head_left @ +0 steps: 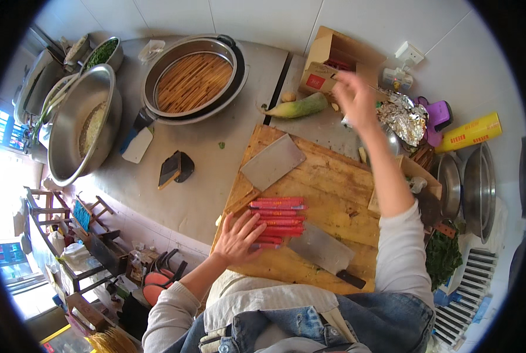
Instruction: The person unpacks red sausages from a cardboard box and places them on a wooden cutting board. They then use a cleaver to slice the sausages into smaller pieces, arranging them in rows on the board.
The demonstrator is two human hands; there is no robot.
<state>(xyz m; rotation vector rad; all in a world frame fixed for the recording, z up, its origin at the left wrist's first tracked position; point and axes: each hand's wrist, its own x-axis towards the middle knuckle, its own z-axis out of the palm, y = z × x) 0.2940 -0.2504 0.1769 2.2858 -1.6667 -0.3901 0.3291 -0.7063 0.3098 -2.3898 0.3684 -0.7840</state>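
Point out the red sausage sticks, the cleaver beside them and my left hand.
red sausage sticks [279,219], head view, middle of the stack.
cleaver [322,249], head view, blade flat.
left hand [237,237], head view, back of hand.

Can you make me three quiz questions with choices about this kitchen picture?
1. Where do the sausages lie?
A. in the pot
B. on the board
C. on the floor

2. How many cleavers are on the board?
A. one
B. two
C. four

3. What is the left hand doing?
A. resting flat on the sausages
B. gripping a cleaver
C. lifting a bowl

Answers: 1 B, the red sticks sit mid-board. 2 B, one cleaver lies above them, another cleaver below. 3 A, its spread fingers lie on the pile; the right hand is raised near the box.
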